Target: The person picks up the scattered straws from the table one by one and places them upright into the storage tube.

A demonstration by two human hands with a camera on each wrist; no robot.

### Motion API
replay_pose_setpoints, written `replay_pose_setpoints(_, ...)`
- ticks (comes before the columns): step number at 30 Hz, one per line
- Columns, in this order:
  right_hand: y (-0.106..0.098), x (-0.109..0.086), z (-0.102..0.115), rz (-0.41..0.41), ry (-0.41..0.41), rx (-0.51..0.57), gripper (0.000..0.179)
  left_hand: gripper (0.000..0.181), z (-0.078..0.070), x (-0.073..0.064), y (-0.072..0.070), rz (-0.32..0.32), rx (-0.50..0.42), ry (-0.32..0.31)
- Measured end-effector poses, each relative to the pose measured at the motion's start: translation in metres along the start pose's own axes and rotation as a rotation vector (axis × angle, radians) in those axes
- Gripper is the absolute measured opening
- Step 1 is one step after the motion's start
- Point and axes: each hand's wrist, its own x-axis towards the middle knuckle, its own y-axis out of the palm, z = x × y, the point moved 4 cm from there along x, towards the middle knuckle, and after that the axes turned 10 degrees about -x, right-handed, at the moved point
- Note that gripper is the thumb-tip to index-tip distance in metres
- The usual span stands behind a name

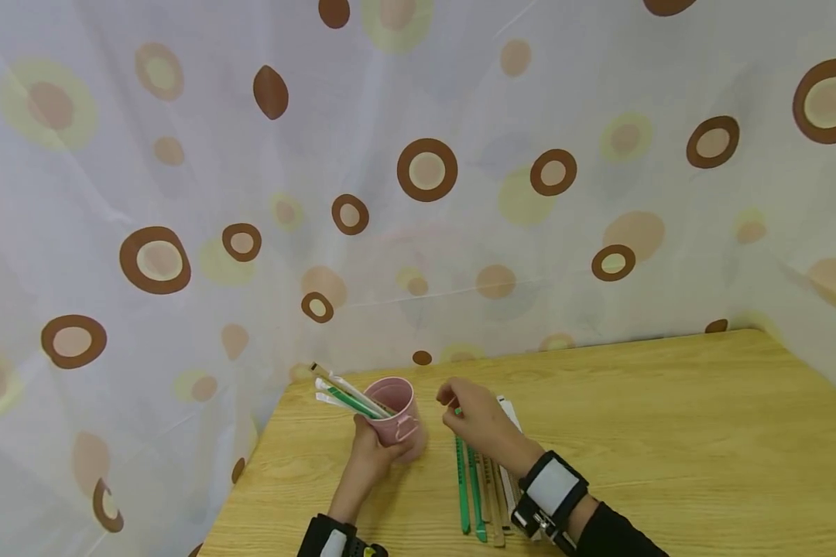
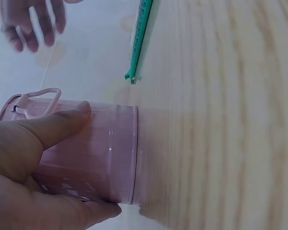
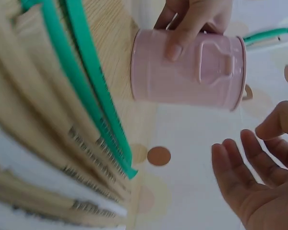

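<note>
A pink metal pail (image 1: 411, 445) with a small side handle stands on the table, and my left hand (image 1: 368, 456) grips it around its side. Several wrapped straws (image 1: 348, 393), green, brown and white, lean out of its mouth to the left. To the right of the pail my right hand (image 1: 484, 422) hovers with loosely bent fingers and nothing in them. Below it a row of wrapped straws lies on the tabletop: green ones (image 1: 462, 487) nearest the pail, then brown ones (image 1: 495, 503) and white ones (image 1: 507, 408). Printed lettering runs along the brown wrappers (image 3: 86, 153) in the right wrist view.
The wooden table (image 1: 655, 441) stretches away to the right of the straws. Behind it and on the left hangs a white sheet (image 1: 279, 170) with brown, peach and yellow circles, close against the table's back edge.
</note>
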Motion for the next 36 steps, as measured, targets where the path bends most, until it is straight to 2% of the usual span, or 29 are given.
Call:
replay_pose_setpoints(3, -0.009, -0.012, -0.016, 0.024, 0.095, -0.014, 0.015, 0.091, 0.000, 0.000, 0.001, 0.000, 0.001, -0.005)
replay_pose_setpoints(7, -0.025, -0.026, -0.031, 0.062, 0.209, -0.090, 0.015, 0.091, 0.000, 0.002, 0.002, 0.006, -0.003, -0.007)
replay_pose_setpoints(13, -0.041, -0.049, -0.051, 0.204, 0.336, -0.238, 0.025, 0.093, 0.001, 0.003, 0.003, 0.003, 0.000, -0.007)
replay_pose_setpoints(16, -0.042, -0.058, -0.058, 0.258, 0.356, -0.262, 0.025, 0.093, 0.002, 0.003, 0.003, 0.001, 0.005, -0.007)
replay_pose_setpoints(26, -0.033, -0.070, -0.071, 0.295, 0.344, -0.336, 0.020, 0.091, 0.002, 0.001, 0.001, -0.001, -0.009, -0.004)
replay_pose_setpoints(32, -0.029, -0.073, -0.071, 0.300, 0.399, -0.321, 0.018, 0.090, 0.000, -0.001, 0.001, -0.001, -0.007, -0.007)
replay_pose_setpoints(36, -0.030, -0.071, -0.071, 0.300, 0.442, -0.347, 0.019, 0.092, -0.002, 0.000, 0.001, -0.004, -0.007, 0.000)
